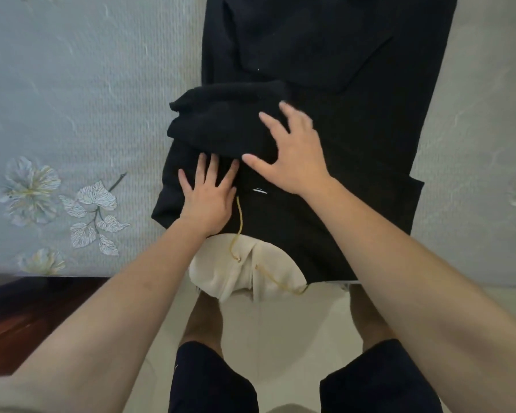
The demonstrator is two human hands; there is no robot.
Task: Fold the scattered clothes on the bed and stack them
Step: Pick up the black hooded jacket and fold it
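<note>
Just beyond cream fabric hood (236, 272) | long black fleecy garment (325, 70) flat on grey floral bed (72, 114), axis running away from hood | left hand (209, 201) nearest hood, flat, pressing | right hand (295, 156) beyond, fingers spread on folded-over black sleeve (221, 123), gripping nothing

We're looking down on a bed (72, 84) with a pale grey-blue textured cover, white flowers (27, 190) printed on it. Glossy cream floor tiles (280, 323) sit below, with dark reddish wood (27, 317) at lower left.
</note>
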